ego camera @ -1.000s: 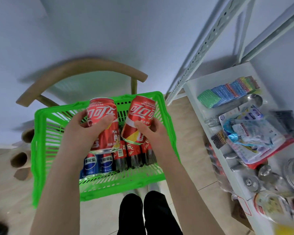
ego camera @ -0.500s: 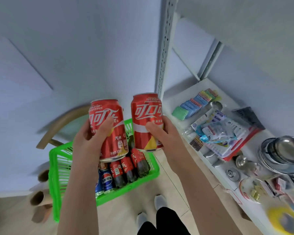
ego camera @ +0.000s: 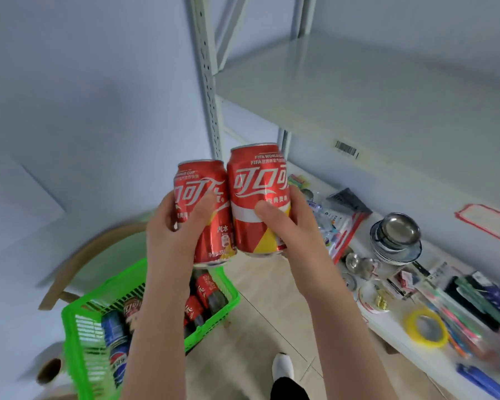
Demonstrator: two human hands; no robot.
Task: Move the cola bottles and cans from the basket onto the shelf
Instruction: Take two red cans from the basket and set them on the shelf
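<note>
My left hand (ego camera: 173, 235) grips a red cola can (ego camera: 205, 197), held upright. My right hand (ego camera: 295, 226) grips a second red cola can (ego camera: 257, 183), also upright, its side touching the first. Both cans hover in front of the white metal shelf unit, below its bare grey upper shelf (ego camera: 373, 90). Down at the lower left sits the green plastic basket (ego camera: 81, 336) on a wooden chair. Red cola bottles (ego camera: 208, 290) and blue cola cans (ego camera: 114, 330) lie inside it, partly hidden behind my left forearm.
The lower white shelf (ego camera: 393, 339) carries metal bowls (ego camera: 396, 235), plastic packets, a yellow tape roll (ego camera: 426, 327) and small goods. A perforated shelf post (ego camera: 205, 70) rises behind the cans. Cardboard tubes (ego camera: 48, 370) stand at the lower left. My white shoe (ego camera: 282, 365) is on the tiled floor.
Both hands have lifted the two cans up out of the basket and to the right, toward the shelf unit. The view has swung up and right, bringing the upper shelf into sight.
</note>
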